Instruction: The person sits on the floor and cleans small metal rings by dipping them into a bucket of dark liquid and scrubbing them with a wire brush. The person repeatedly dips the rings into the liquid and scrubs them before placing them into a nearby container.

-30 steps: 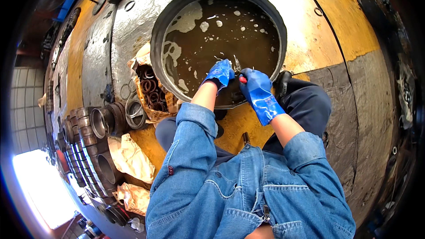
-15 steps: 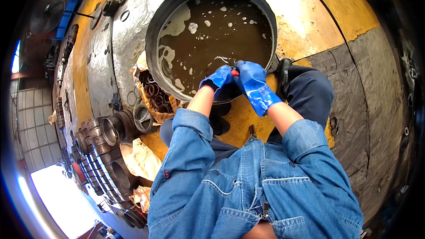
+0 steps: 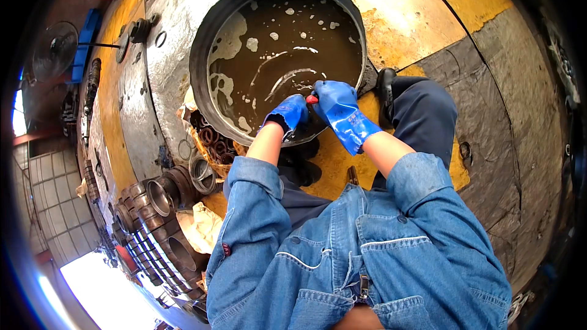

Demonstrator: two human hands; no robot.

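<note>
A large round black tub (image 3: 199, 55) of murky brown liquid stands in front of me, with pale foam patches floating on it. My right hand (image 3: 337, 105), in a long blue rubber glove, is closed around a small tool with a red handle (image 3: 312, 99). The tool's far end is hidden. Just left of it, my left hand (image 3: 290, 112), also blue-gloved, is closed low over the near side of the tub. What its fingers hold, if anything, cannot be made out. Curved bright ripples show in the liquid just beyond both hands.
An open bag of brown metal rings (image 3: 214, 143) sits against the tub's left side. Bigger metal rings and cylinders (image 3: 160, 195) are stacked nearer me, beside crumpled paper (image 3: 200, 227). Worn metal plates (image 3: 174, 21) cover the floor. A dark shoe (image 3: 386, 95) stands right of the tub.
Curved ripples now spread in the liquid beyond my hands. The hands have drawn slightly apart, and more of the red handle shows. The whole view has shifted a little.
</note>
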